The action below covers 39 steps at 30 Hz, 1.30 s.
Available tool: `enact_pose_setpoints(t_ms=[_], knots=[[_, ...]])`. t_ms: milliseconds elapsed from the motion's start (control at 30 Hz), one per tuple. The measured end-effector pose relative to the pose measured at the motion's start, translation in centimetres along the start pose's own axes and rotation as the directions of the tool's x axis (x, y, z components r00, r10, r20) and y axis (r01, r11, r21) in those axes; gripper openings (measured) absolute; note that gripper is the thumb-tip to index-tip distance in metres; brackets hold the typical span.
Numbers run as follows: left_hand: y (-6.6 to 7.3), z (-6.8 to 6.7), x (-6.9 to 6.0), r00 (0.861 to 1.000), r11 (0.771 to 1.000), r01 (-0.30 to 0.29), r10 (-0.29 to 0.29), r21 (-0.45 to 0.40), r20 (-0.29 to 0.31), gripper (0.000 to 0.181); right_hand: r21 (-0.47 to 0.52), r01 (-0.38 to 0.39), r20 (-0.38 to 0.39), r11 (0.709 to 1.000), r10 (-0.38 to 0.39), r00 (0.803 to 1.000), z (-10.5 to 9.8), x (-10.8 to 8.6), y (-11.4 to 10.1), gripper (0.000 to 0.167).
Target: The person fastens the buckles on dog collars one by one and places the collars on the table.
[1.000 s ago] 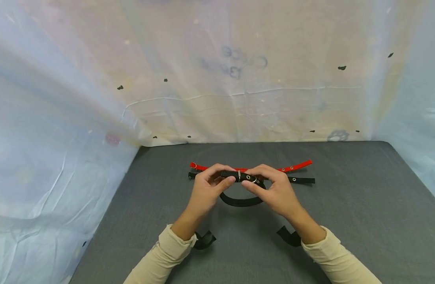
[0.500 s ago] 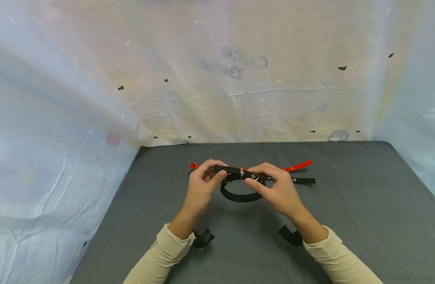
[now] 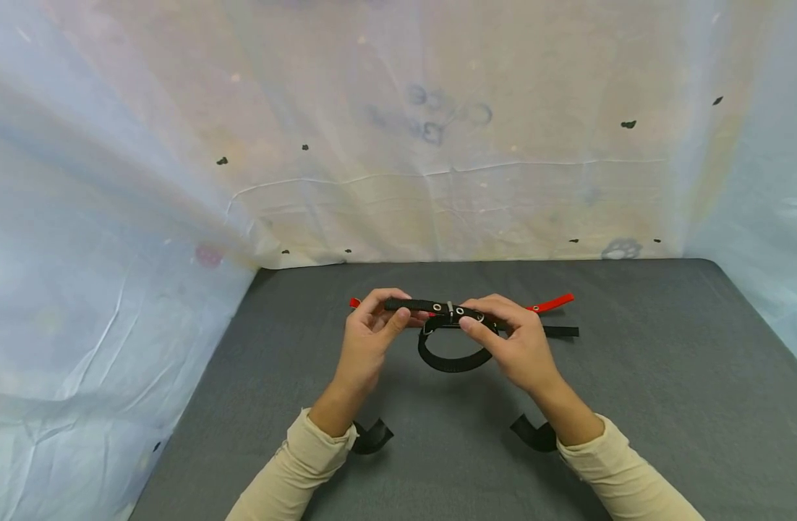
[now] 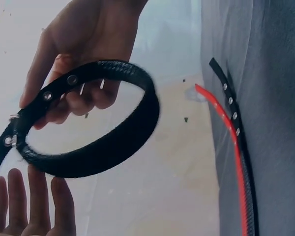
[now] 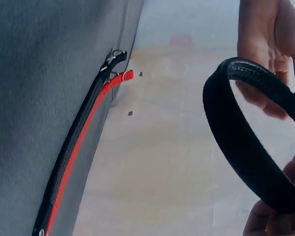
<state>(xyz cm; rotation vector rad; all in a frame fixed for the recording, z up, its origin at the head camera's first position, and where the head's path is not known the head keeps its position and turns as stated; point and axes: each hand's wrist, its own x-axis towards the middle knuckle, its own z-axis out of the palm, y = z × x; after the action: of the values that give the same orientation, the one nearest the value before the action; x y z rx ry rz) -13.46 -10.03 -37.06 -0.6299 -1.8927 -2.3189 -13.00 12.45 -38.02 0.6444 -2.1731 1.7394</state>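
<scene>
A black dog-style collar (image 3: 455,365) with metal eyelets is held in the air, bent into a loop with its end through the buckle (image 3: 450,311). My left hand (image 3: 364,344) pinches the free end between thumb and fingers. On the other side, my right hand (image 3: 518,351) grips the strap just right of the buckle. From the left wrist view the closed loop (image 4: 113,155) shows its broad padded side and several eyelets. In the right wrist view the same loop (image 5: 231,128) hangs between both hands, its buckle mostly out of frame.
Behind the hands, a red collar (image 3: 555,303) and a second black collar (image 3: 561,332) lie side by side on the grey table (image 3: 450,463). A pale sheet (image 3: 450,145) hangs at the back and sides. Black strap ends (image 3: 374,438) stick out by both wrists.
My left hand has moved left and slightly up, drawing more of the strap end through the buckle. An eyelet now shows left of the buckle. The right hand has shifted slightly right.
</scene>
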Motion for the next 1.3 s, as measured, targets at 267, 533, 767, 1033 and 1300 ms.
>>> enact_pose_setpoints(t_ms=[267, 533, 767, 1033, 1300], knots=[[-0.8, 1.1, -0.3, 0.999, 0.997, 0.048, -0.049, -0.063, -0.008, 0.024, 0.059, -0.025, 0.008, 0.998, 0.025, 1.000, 0.7, -0.1, 0.3, 0.021], [-0.5, 1.5, -0.1, 0.997, 0.997, 0.043, -0.038, 0.065, -0.069, 0.023, -0.066, 0.075, 0.082, 0.995, -0.070, 0.994, 1.1, -0.3, 0.5, 0.033], [-0.4, 1.3, -0.1, 0.998, 0.995, 0.050, -0.047, 0.084, -0.042, 0.028, -0.088, 0.177, 0.091, 0.980, -0.169, 0.981, 0.9, -0.2, 0.5, 0.027], [0.0, 1.2, -0.2, 0.996, 0.993, 0.063, -0.056, 0.101, -0.072, 0.029, -0.112, 0.132, 0.102, 0.985, -0.121, 0.987, 0.7, -0.3, 0.5, 0.022], [0.1, 1.1, -0.2, 0.995, 0.993, 0.079, -0.072, 0.090, -0.072, 0.030, -0.148, -0.007, 0.075, 0.989, 0.018, 0.997, 0.6, -0.4, 0.4, 0.019]])
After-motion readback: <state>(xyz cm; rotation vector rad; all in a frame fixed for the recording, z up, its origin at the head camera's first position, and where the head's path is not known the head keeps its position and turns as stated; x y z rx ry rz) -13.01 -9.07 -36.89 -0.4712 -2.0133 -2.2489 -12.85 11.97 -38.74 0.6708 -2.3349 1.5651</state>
